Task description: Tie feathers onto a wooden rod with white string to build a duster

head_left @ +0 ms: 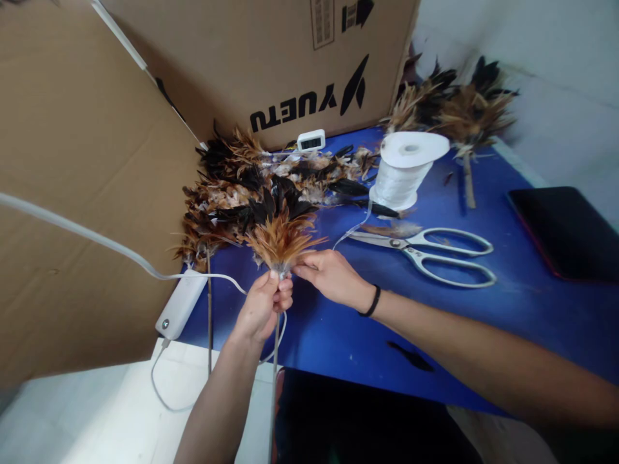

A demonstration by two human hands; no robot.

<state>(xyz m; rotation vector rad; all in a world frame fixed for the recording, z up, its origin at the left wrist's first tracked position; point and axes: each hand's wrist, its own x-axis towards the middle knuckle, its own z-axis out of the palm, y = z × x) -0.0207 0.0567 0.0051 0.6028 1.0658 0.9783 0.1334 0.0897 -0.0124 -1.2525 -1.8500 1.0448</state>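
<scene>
My left hand (268, 298) is closed around the base of a feather duster (283, 238), where brown and black feathers meet a thin stick. The stick (276, 351) hangs down below that fist. Beside the feather base, my right hand (329, 274) has its thumb and fingers pinched together; what lies in the pinch is too small to make out. A white ribbon (355, 229) runs from a spool (403, 171) toward the right hand. Large scissors (425, 251) with pale handles lie on the blue table (333, 335), right of my hands.
Loose feathers (222, 193) are heaped at the back left, against a cardboard box (290, 64). Finished-looking feather bunches (476, 109) lie at the back right. A white power bank (181, 303) with a cable sits at the left edge. A dark tablet-like device (568, 229) rests far right.
</scene>
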